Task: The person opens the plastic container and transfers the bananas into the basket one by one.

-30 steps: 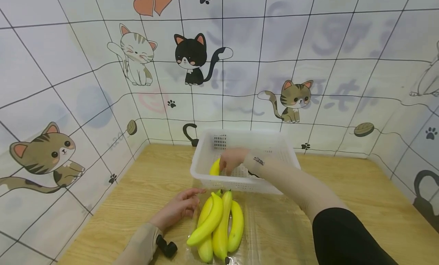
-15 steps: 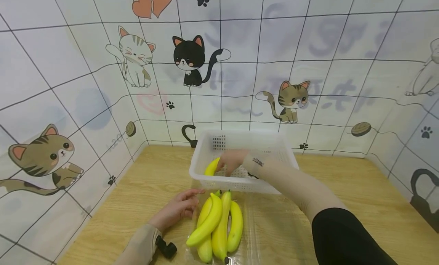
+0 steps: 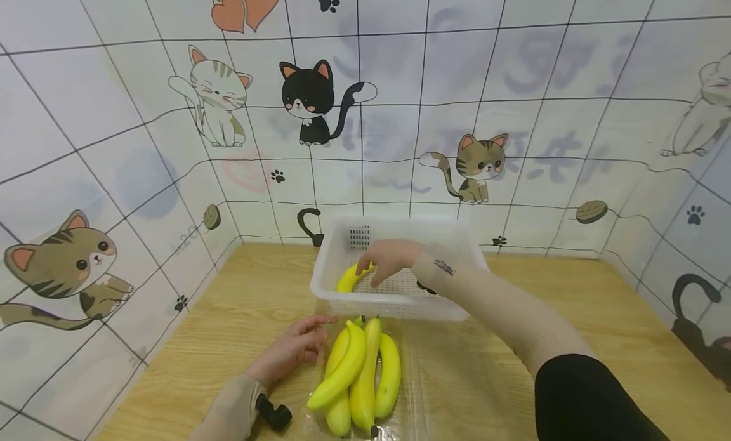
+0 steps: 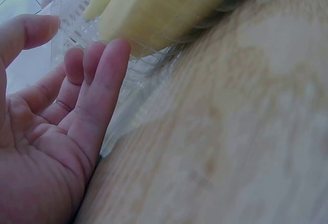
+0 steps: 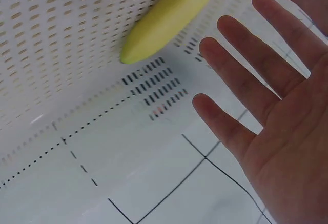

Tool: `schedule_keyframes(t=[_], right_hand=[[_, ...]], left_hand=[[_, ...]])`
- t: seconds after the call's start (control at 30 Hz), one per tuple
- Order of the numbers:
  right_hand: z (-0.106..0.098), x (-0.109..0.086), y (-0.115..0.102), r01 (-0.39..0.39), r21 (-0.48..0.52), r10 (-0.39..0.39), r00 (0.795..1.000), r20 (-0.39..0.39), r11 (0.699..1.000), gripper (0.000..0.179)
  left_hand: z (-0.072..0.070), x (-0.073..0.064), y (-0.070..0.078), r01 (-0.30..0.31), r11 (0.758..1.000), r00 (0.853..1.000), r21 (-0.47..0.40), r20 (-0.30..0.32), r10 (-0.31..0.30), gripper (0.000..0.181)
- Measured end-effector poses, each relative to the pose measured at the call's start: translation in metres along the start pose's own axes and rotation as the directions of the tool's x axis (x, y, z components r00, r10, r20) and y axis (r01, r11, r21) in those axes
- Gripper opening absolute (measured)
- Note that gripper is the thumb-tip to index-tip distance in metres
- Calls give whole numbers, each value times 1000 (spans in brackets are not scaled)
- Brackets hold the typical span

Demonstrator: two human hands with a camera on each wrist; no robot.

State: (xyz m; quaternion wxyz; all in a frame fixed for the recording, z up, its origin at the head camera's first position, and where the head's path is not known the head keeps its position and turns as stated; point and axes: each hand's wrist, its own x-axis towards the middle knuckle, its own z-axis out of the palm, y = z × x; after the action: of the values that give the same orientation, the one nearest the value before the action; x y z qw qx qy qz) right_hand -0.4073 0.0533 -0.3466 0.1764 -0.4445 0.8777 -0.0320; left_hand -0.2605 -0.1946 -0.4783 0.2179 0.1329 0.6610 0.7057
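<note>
Inside the white perforated plastic basket (image 3: 400, 309) lies a single banana (image 3: 346, 280), against the left end. Above it hovers my right hand (image 3: 393, 260), fingers spread and holding nothing. In the right wrist view those fingers (image 5: 241, 73) stand apart from the banana. In front of the basket, several bananas (image 3: 365, 381) lie bunched, one across another, in a clear plastic container (image 3: 419, 396). My left hand (image 3: 292, 347) rests on its side at the container's left, palm facing it, fingers loosely bent. Its fingertips (image 4: 117, 55) are right at the clear plastic wall in the left wrist view.
All of this stands on a wood-grain table (image 3: 485, 377). Behind and at both sides rises a wall covering (image 3: 394, 130) with a grid and cartoon cats. The basket is close to the back wall.
My right hand has let go of the banana in the basket and lifted off it with fingers spreading. That banana lies more tilted to the left. The left hand stays in place.
</note>
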Motion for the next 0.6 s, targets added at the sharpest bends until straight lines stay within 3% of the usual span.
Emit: schedule_keyframes(t=[0.33,0.6], right_hand=[[-10,-28,-29,92,1,-92,993,-76,996,40],[-2,-49,-47,201,-80,-209,971,-117,976,41]], left_hand=[[-1,0,-1,13,1000,1000,-5,-10,-13,47],[-1,0,1,16,1000,1000,7,-9,-16,47]])
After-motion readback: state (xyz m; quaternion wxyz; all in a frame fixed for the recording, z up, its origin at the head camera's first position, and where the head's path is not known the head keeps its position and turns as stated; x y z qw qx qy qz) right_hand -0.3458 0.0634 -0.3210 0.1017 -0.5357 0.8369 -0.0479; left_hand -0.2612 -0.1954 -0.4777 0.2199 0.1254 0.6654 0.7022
